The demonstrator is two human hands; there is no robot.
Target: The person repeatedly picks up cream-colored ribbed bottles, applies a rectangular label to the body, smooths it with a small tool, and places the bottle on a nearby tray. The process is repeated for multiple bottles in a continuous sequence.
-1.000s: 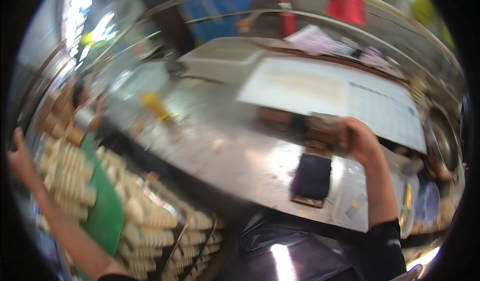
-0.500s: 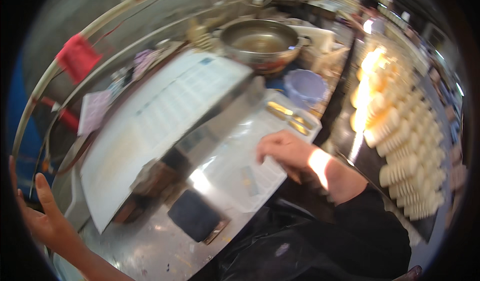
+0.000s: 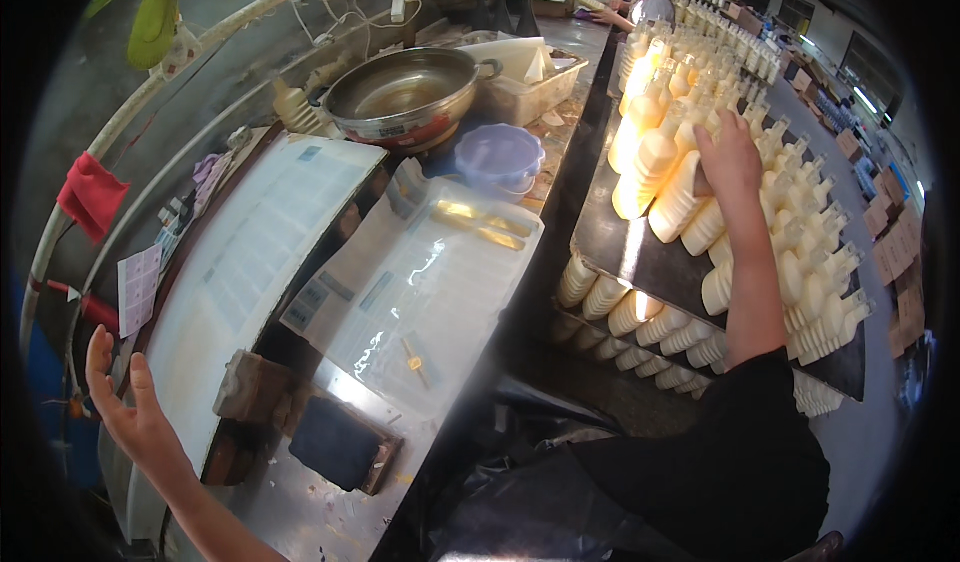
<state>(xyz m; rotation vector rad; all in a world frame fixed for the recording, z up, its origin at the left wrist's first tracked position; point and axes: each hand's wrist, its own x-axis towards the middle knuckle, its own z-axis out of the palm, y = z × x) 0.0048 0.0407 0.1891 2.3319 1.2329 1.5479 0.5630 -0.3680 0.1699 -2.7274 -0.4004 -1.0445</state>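
Note:
At the far left my left hand (image 3: 135,417) is raised with fingers apart and nothing in it, beside the white sloping board (image 3: 250,232). My right hand (image 3: 732,157) reaches out to the right, its curled fingers at the neck of a cream ribbed bottle (image 3: 676,202) in the front row; the fingertips are partly hidden among the bottles. In front of me lies a shallow white tray (image 3: 455,307) under a glossy clear layer. Gold strips (image 3: 485,224) lie at its far end, and a small gold piece (image 3: 414,362) sits nearer me.
Many cream bottles (image 3: 800,262) crowd a dark rack shelf (image 3: 605,227), more below. A wide metal pan (image 3: 400,92), a lilac bowl (image 3: 500,152) and a white bin (image 3: 535,87) stand beyond the tray. Nearby are a dark pad (image 3: 335,444) and a green-bladed fan (image 3: 150,32). Another person (image 3: 645,2) works far back.
My right hand has moved from over the tray to the bottles at the right. The view has swung right. My left hand stays raised and empty.

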